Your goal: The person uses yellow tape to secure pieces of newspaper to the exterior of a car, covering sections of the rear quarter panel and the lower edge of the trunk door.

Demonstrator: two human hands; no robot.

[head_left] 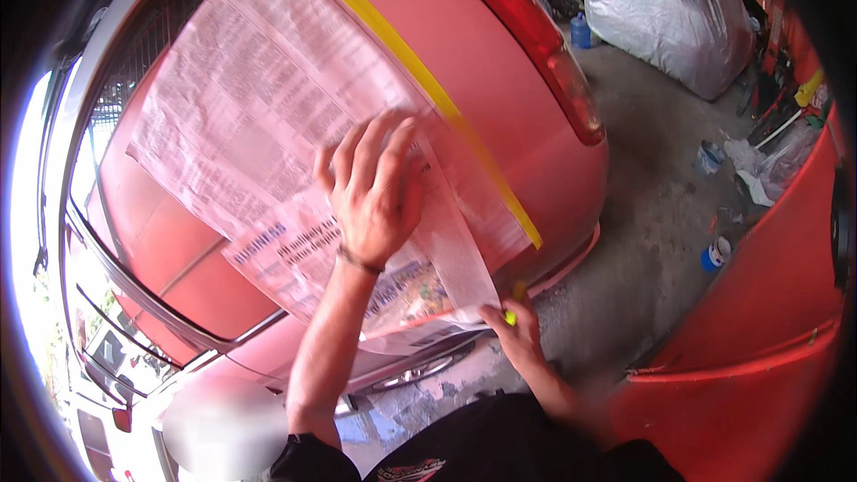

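Observation:
A pink vehicle panel (509,107) with a red tail light (571,98) is covered by printed newspaper sheets (232,89), a yellow tape strip (402,54) running along their edge. My left hand (370,183) rests on the paper, fingers bent and apart, with nothing visibly held. Lower right, my right hand (513,330) pinches the bottom corner of a folded, translucent-looking paper strip (464,250). A small yellow-green item (510,317) shows at its fingers, too small to name.
A red body panel (732,411) stands close on my right. Behind it lie plastic scraps (777,161) and cans (714,254) on the grey floor (643,214). A silver-covered vehicle (665,13) and blue water jug (580,30) are farther back.

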